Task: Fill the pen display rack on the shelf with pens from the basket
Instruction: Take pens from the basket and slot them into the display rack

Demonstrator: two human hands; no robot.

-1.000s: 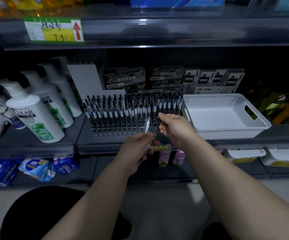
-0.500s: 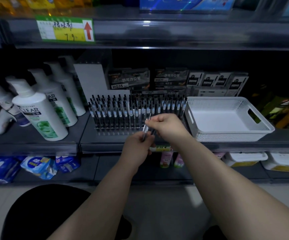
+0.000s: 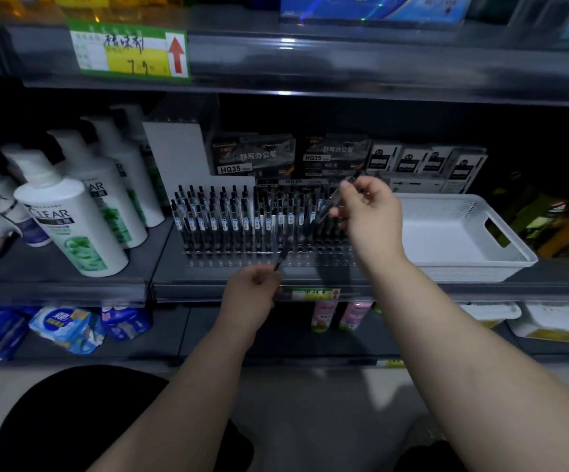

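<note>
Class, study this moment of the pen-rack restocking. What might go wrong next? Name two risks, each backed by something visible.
1. The right hand pinches a tilted pen above the crowded right end of the rack. Lowering it there could knock standing pens askew.
2. The left hand holds a second pen at the front edge of the shelf. A slip could drop it off the shelf.

This is a shop. A price label (image 3: 129, 51) sits above the grip of the right hand (image 3: 371, 212) — shampoo bottles (image 3: 71, 219) stand to its left.
</note>
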